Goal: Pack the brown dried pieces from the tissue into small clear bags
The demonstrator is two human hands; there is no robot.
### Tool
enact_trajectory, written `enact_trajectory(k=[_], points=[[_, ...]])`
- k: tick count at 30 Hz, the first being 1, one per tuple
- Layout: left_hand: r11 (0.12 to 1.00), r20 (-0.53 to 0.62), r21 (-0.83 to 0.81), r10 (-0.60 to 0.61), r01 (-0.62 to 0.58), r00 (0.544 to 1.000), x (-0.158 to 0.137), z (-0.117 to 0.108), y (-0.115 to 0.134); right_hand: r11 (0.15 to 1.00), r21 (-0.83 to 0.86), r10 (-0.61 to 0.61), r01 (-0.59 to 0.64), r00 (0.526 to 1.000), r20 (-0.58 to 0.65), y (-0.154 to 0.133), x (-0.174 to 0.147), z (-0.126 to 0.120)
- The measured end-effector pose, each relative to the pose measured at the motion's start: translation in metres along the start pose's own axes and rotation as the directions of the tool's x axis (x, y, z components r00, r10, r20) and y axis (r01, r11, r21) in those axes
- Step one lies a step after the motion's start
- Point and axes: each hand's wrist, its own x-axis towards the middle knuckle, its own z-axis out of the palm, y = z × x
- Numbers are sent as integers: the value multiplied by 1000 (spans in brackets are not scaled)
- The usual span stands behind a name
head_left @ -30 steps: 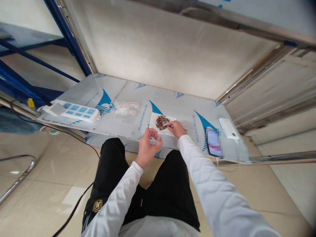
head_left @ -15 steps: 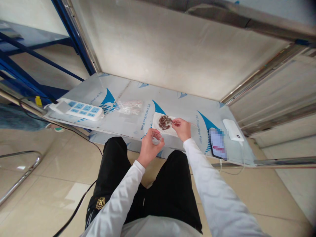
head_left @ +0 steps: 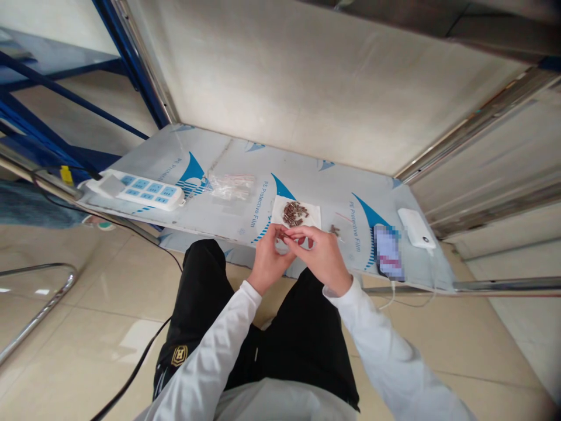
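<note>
My left hand [head_left: 268, 257] and my right hand [head_left: 322, 257] meet fingertip to fingertip at the front edge of the shelf. Both are closed in a pinch. A bit of clear plastic showed in the left fingers earlier; the fingers now mostly hide it. What the right fingers pinch is too small to name. Just beyond them, a pile of small brown metallic cylinders [head_left: 293, 214] lies on a white sheet [head_left: 313, 213]. A few similar small pieces [head_left: 334, 230] lie to the right of the sheet, close to my right hand.
Clear plastic bags [head_left: 232, 186] lie left of the sheet on the film-covered shelf [head_left: 245, 158]. A power strip [head_left: 149, 192] sits at the far left. At the right are a phone [head_left: 388, 251] and a white power bank [head_left: 415, 228], both with cables. A wall stands behind.
My right hand has left the pile and come toward me and left, to meet my left hand. The left fingers have closed up. Small pieces right of the sheet are now uncovered.
</note>
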Motion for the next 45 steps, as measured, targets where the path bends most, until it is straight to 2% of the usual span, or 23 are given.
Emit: enact_trajectory(k=[4, 6, 7, 9, 11, 13, 15, 19, 24, 29, 32, 35, 37, 40, 45], points=[[1000, 13, -8, 12, -11, 1000, -1, -2, -2, 994, -78, -71, 79, 993, 93, -13, 0, -8], [1000, 8, -9, -1, 1, 1000, -1, -4, -3, 988, -88, -111, 124, 984, 140, -9, 4, -13], [1000, -5, -5, -12, 12, 1000, -1, -5, -3, 989, -82, -116, 127, 985, 124, -1, 8, -15], [999, -34, 3, -36, 36, 999, -1, -7, -3, 993, -92, -74, 76, 997, 24, 26, 20, -18], [999, -52, 1, -50, 50, 997, 0, -9, -3, 983, -185, -4, -10, 997, -71, 65, 34, -15], [998, -59, -6, -58, 58, 997, 1, -11, -2, 932, -359, 61, -56, 998, 4, 105, 47, -9], [998, -63, -5, -67, 67, 996, 2, -13, -2, 900, -433, 78, -53, 996, 40, 133, 55, 0], [996, -57, 1, -86, 86, 995, 2, -14, -4, 877, -480, 40, 17, 993, 108, 149, 59, 17], [995, -52, 7, -97, 98, 994, 2, -14, -6, 857, -509, 12, 80, 984, 176, 145, 63, 23], [995, -53, 15, -100, 101, 994, 3, -12, -7, 858, -512, 36, 33, 992, 124, 141, 68, 17], [995, -52, 23, -94, 95, 994, 3, -13, -9, 886, -463, 39, -22, 999, 27, 113, 60, 9], [997, -40, 24, -75, 76, 996, 4, -12, -9, 976, -215, 4, -22, 997, -81, 63, 39, 1], [998, -34, 26, -58, 59, 998, 4, -12, -7, 996, -83, -31, 28, 999, -30, 28, 25, -3], [999, -6, 22, -27, 27, 1000, 4, -10, -3, 993, -86, -71, 83, 988, 136, -5, 14, -6], [1000, 25, 19, -26, 25, 999, 2, -10, 1, 968, -216, -68, 129, 961, 266, -11, 18, -11]])
